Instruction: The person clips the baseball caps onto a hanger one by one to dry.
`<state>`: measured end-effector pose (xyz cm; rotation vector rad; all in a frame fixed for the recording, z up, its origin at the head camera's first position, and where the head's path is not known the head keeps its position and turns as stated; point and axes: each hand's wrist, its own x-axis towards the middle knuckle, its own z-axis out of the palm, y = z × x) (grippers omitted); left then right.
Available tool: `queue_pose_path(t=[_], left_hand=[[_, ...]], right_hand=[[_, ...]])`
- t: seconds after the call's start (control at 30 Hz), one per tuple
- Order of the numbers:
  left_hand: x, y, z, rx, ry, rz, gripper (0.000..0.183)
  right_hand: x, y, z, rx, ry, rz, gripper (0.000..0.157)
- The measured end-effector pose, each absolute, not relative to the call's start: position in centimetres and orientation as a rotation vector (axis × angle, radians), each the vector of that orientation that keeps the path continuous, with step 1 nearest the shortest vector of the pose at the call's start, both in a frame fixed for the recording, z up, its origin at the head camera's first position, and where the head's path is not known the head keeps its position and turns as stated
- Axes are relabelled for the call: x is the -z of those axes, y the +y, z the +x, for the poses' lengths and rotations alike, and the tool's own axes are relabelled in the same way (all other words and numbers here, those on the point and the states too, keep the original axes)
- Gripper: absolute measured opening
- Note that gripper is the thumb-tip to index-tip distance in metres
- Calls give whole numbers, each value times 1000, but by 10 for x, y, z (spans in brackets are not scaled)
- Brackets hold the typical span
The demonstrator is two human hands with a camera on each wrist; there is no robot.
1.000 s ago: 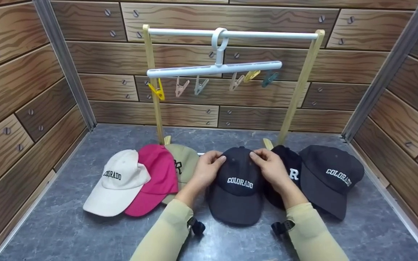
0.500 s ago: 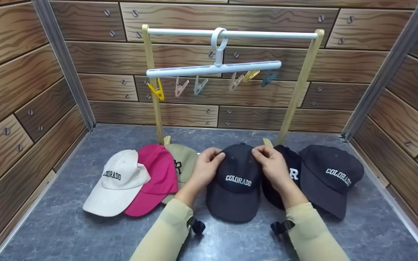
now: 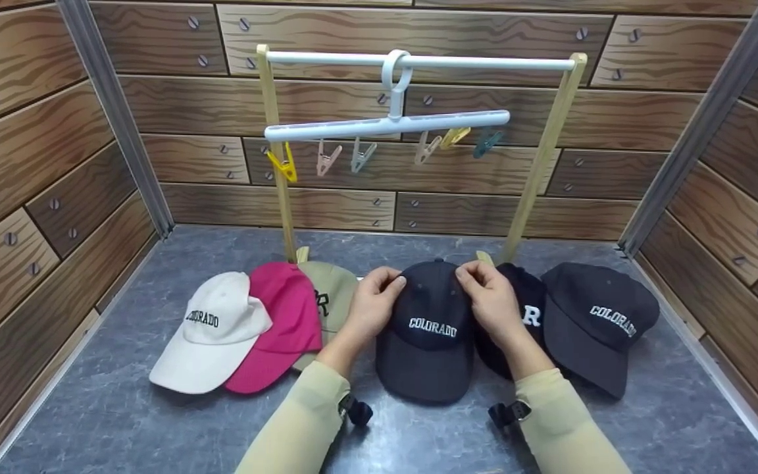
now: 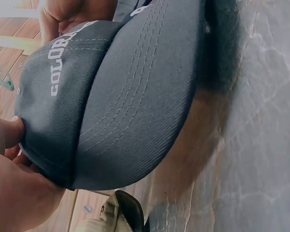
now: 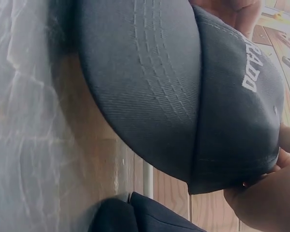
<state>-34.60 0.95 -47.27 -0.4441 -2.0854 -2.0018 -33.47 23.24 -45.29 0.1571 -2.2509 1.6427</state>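
Observation:
Between my two hands is a dark baseball cap (image 3: pixel 425 365) with COLORADO in white letters, its brim toward me. My left hand (image 3: pixel 374 304) pinches the upper left of its crown, thumb in front. On the opposite side my right hand (image 3: pixel 493 306) pinches the crown in the same way. Both wrist views show the underside edge of the brim (image 4: pixel 130 121) apart from the grey tabletop, with a reflection below. Behind my left hand lies an olive cap (image 3: pixel 336 280); my right forearm partly hides a black cap (image 3: pixel 522 283) with a white R.
A white cap (image 3: pixel 218 355) and a crimson cap (image 3: pixel 287 309) overlap at the left. Another dark COLORADO cap (image 3: pixel 606 296) lies at the right. Behind, a wooden rack (image 3: pixel 533 171) carries a white hanger (image 3: pixel 385 125) with several clothespins (image 3: pixel 282 163). Wood-patterned walls enclose the table.
Compared with a second ago, the held cap sits slightly higher and a little further left. Both hands keep their pinch on it. The other caps and the hanger stay in place.

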Motion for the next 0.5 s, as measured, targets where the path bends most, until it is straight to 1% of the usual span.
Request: queue_pose_path(t=[0.23, 0.5], left_hand=[[474, 10, -345, 2101, -2078, -454, 17], [474, 11, -344, 2034, -2111, -533, 19]], right_hand=[[453, 231, -334, -1536, -2270, 167, 17], [451, 230, -330, -1412, -2261, 236, 15]])
